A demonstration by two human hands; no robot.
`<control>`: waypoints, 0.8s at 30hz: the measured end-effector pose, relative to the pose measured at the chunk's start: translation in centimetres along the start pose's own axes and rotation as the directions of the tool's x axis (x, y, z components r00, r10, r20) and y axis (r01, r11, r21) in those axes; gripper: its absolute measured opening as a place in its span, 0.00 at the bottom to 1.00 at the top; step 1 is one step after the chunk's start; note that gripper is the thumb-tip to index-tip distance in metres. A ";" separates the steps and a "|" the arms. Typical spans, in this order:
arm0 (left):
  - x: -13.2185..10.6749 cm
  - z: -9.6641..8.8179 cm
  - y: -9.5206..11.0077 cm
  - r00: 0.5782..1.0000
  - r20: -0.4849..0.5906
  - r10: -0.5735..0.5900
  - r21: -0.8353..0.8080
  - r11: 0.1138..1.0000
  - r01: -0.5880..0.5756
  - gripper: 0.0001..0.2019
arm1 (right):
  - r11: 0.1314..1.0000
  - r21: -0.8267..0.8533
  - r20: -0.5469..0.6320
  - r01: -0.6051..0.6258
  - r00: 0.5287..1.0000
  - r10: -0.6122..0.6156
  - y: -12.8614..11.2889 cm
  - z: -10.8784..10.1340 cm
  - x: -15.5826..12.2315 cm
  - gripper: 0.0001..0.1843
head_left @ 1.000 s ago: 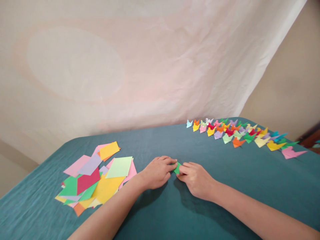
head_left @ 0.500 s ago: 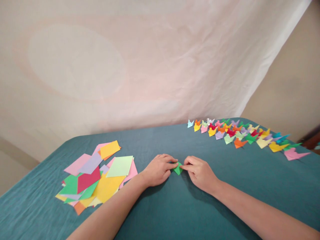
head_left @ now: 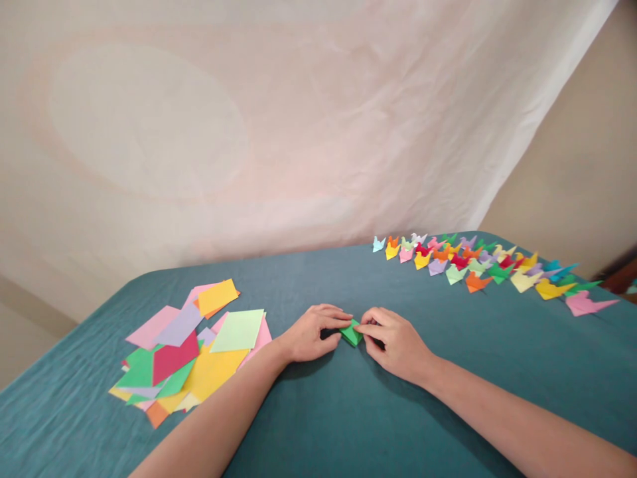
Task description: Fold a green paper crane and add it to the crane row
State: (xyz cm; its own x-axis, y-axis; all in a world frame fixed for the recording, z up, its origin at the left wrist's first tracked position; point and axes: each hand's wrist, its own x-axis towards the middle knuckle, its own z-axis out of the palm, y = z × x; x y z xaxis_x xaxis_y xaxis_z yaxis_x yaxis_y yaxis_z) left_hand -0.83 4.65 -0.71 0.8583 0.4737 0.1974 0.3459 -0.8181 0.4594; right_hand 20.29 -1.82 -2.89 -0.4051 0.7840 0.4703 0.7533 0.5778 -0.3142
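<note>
A small piece of folded green paper [head_left: 352,334] lies on the table between my two hands. My left hand [head_left: 318,334] rests at its left side, fingertips on the upper left edge and thumb close to the lower left edge. From the right, my right hand [head_left: 393,342] pinches the paper's right corner between thumb and forefinger, the other fingers curled. The fingers cover part of the paper's left and right edges, so its full folded shape is hidden.
A loose pile of coloured paper squares [head_left: 219,372] spreads on the left of the teal tablecloth [head_left: 318,425]. Several folded paper birds [head_left: 478,282] stand in rows at the back right. A pale cloth [head_left: 308,133] hangs behind the table.
The green paper has turned slightly and shows more of its surface. My left hand's thumb has drawn back a little; my right hand still pinches the right side.
</note>
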 end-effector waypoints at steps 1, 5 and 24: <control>0.0 0.0 0.0 1.000 -0.003 0.001 -0.008 1.000 -0.001 0.20 | 1.000 0.001 0.000 -0.004 1.000 0.004 -0.1 -0.1 0.0 0.11; 0.2 -0.2 0.2 1.000 -0.017 0.010 -0.027 1.000 -0.010 0.17 | 1.000 -0.008 -0.002 0.005 1.000 -0.005 -0.3 -0.3 0.2 0.10; 0.2 -0.2 -0.2 0.999 -0.052 -0.014 -0.223 0.975 0.002 0.15 | 0.999 0.040 -0.010 -0.033 0.999 0.033 -0.6 0.1 0.9 0.09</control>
State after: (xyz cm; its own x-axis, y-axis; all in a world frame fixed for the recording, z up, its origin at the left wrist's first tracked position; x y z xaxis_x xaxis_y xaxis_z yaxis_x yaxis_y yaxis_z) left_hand -0.82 4.97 -0.56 0.8326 0.5014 0.2354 0.2548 -0.7240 0.6411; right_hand 19.43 -1.41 -2.34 -0.3748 0.8004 0.4678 0.7450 0.5604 -0.3618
